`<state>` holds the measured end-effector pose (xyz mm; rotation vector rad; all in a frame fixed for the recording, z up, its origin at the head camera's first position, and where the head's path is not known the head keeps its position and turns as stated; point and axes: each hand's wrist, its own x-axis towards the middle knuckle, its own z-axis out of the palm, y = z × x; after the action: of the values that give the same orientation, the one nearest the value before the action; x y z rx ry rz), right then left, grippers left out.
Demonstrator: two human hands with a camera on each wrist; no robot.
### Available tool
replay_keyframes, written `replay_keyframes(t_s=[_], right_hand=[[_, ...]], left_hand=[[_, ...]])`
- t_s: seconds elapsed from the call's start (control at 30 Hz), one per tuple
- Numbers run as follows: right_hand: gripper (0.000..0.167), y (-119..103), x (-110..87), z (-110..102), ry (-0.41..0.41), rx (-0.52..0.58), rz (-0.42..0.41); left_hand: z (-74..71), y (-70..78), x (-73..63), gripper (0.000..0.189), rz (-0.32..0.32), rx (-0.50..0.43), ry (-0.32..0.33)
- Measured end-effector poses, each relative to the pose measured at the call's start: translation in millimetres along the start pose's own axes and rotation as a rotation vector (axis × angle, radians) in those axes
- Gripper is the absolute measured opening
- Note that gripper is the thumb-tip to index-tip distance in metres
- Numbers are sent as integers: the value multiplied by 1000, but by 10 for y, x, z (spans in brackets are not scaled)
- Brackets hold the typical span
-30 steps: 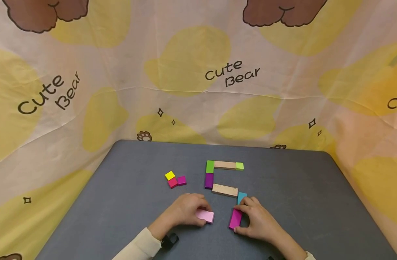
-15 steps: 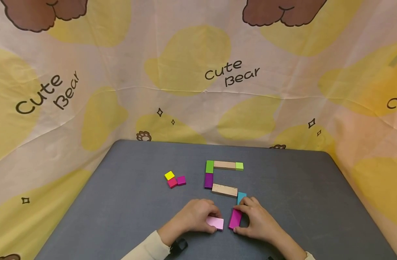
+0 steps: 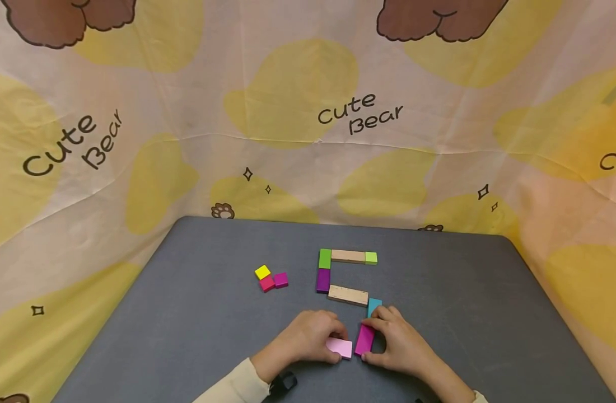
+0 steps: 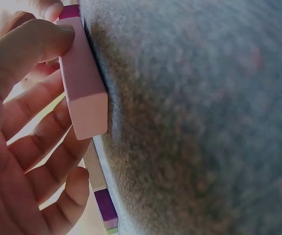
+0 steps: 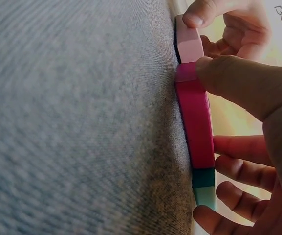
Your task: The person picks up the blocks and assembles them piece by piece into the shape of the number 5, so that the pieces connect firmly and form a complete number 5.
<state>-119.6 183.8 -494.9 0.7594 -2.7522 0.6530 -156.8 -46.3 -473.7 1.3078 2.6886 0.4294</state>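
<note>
My left hand [image 3: 315, 338] pinches a light pink block [image 3: 341, 347] between thumb and fingers, low over the grey table. Just to its right lies a magenta block [image 3: 364, 340], which my right hand [image 3: 401, 342] grips at both ends, thumb at the near end. Only a narrow gap parts the two blocks in the head view. Beyond the magenta block a blue block [image 3: 374, 307] adjoins its far end, partly behind the right fingers. In the left wrist view the thumb presses on the pink block [image 4: 84, 83]; the right wrist view shows the magenta block [image 5: 195, 122] lying flat.
From the blue block a bent row runs away: a wooden block [image 3: 348, 295], a purple block [image 3: 323, 280], a green block [image 3: 325, 258], another wooden block [image 3: 348, 256] and a lime cube [image 3: 371, 258]. Yellow [image 3: 262, 272], red [image 3: 267, 284] and magenta cubes [image 3: 280, 280] cluster at left.
My left hand has carried the pink block right and slightly nearer, up close to the magenta block. The right hand has kept its hold in place.
</note>
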Motion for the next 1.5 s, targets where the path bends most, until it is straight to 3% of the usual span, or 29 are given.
replay_keyframes(t_s=[0.27,0.7,0.93,1.23,1.5], right_hand=[[53,-6,11,-14,-56,6,42],[54,-13,9,-10,-59,3,54],[54,-24,1,-27,-67,-4,60],[56,-27,-2,-35,-106,-6,104],[57,-34,-6,-47,-131,10,129]], left_hand=[[25,-4,22,23,2,-6,-2],[31,22,33,23,-2,9,-1],[15,-8,-3,24,0,-56,30],[-161,-218,-99,26,-85,-79,133],[-327,-462,-197,29,-188,-10,227]])
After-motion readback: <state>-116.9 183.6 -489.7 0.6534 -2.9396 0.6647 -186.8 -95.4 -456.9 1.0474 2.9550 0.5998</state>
